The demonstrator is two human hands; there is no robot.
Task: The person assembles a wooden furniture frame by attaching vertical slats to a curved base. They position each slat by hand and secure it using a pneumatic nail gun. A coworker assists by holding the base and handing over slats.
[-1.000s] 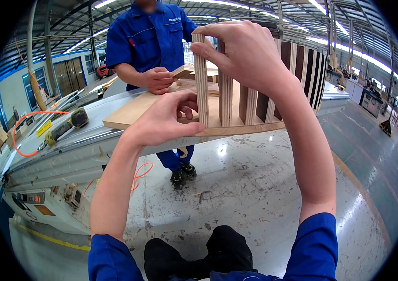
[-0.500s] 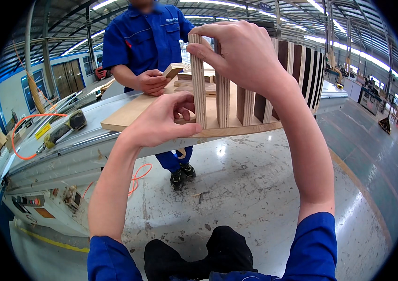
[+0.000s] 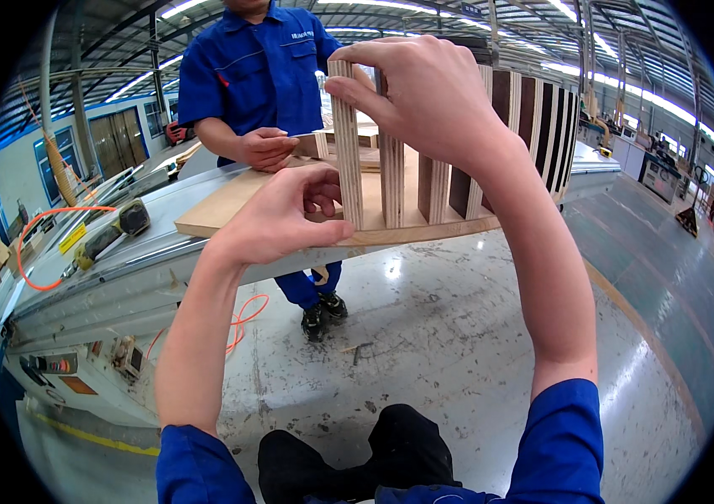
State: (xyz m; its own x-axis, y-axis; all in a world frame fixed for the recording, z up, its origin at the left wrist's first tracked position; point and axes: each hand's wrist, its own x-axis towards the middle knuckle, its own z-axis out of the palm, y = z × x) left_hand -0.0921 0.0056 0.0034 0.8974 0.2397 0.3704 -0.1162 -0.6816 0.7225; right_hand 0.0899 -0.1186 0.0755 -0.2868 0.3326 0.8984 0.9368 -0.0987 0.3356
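A plywood strip (image 3: pixel 347 155) stands upright at the left end of a row on a curved wooden base board (image 3: pixel 433 233). My right hand (image 3: pixel 424 97) is closed over its top, thumb and forefinger at the upper end. Low down, my left hand (image 3: pixel 286 214) is closed at the strip's foot, with curled fingers beside it and the thumb by the base edge. More upright plywood strips (image 3: pixel 392 168) with dark faces follow to the right, partly hidden by my right hand and forearm. Across the table, a co-worker's hand (image 3: pixel 266 149) holds a short plywood piece (image 3: pixel 313 145).
The base board lies on a flat wooden panel (image 3: pixel 227 206) on a long grey machine table (image 3: pixel 134 252). A cordless drill (image 3: pixel 113 231) and an orange hose (image 3: pixel 25 252) lie at left. The co-worker in blue (image 3: pixel 260 76) stands opposite. Stacked wood pieces sit behind the strips.
The co-worker's hand has lowered the short plywood piece and turned it toward the row. My hands keep their hold on the strip; the view has shifted slightly.
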